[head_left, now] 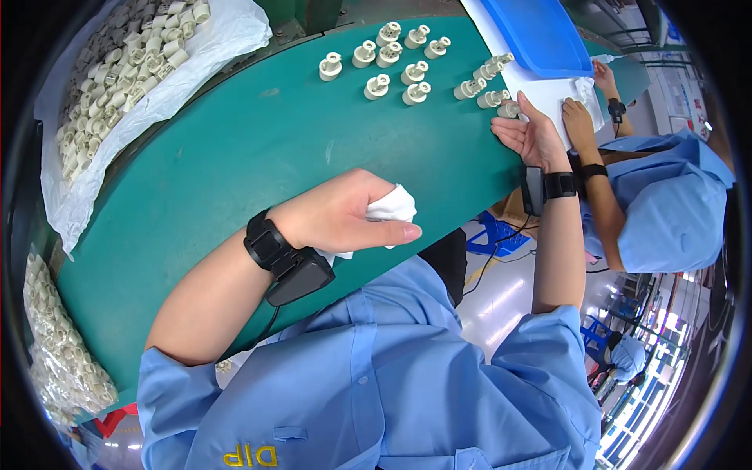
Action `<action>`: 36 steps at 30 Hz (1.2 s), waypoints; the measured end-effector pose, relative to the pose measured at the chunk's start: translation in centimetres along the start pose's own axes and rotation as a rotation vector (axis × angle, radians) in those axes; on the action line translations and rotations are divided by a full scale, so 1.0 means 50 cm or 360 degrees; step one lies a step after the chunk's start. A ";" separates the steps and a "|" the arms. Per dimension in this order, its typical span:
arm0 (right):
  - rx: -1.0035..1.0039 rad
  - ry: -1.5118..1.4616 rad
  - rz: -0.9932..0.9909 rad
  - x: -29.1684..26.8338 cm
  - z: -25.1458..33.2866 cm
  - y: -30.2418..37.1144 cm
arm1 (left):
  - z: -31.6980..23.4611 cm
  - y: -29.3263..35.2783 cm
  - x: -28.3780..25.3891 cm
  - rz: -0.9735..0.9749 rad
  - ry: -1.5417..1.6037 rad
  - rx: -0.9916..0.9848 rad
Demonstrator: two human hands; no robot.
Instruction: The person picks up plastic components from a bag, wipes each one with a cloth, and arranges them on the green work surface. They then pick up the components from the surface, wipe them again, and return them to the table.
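Observation:
My left hand (341,213) is closed around a crumpled white cloth (394,205), which sticks out between thumb and fingers above the green table. At the table's right edge, my right hand (536,135) has its thumb and fingers apart. It is beside a cream cylindrical part (507,110) with a narrower neck, partly covered by the hand; whether they touch I cannot tell. Close by lie a few similar parts (470,88). Farther left, several more cream parts (377,86) stand upright in loose rows, neck up.
A white-lined bin (235,35) heaped with cream pieces is at the far left. Below it lies a clear bag (66,352) of similar pieces. A blue tray (540,35) rests on white sheeting at the back right. A co-worker's hand (578,125) is close to my right hand.

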State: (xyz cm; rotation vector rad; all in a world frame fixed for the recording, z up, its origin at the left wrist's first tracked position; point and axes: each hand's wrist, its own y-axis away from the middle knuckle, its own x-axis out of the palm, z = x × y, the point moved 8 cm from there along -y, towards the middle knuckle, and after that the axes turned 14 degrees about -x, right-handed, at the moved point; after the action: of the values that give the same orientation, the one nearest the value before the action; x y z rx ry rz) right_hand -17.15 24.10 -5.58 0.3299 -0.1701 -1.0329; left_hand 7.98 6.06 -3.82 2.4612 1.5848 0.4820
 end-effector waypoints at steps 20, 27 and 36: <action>0.0001 -0.0032 -0.0019 -0.001 -0.005 -0.002 | -0.007 0.008 -0.001 -0.0011 0.0074 -0.0025; -0.0093 -0.0036 -0.0090 -0.005 -0.003 -0.004 | -0.011 0.004 -0.001 -0.0041 0.0053 0.0055; -0.0641 0.0167 -0.0035 0.053 0.089 0.105 | -0.003 0.005 -0.004 -0.0033 -0.0004 -0.0003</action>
State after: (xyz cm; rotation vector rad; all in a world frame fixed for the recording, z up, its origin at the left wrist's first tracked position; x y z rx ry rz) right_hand -12.86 23.41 0.37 0.0198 0.1366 -1.0428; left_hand 8.09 5.77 -3.64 2.4406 1.6063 0.4765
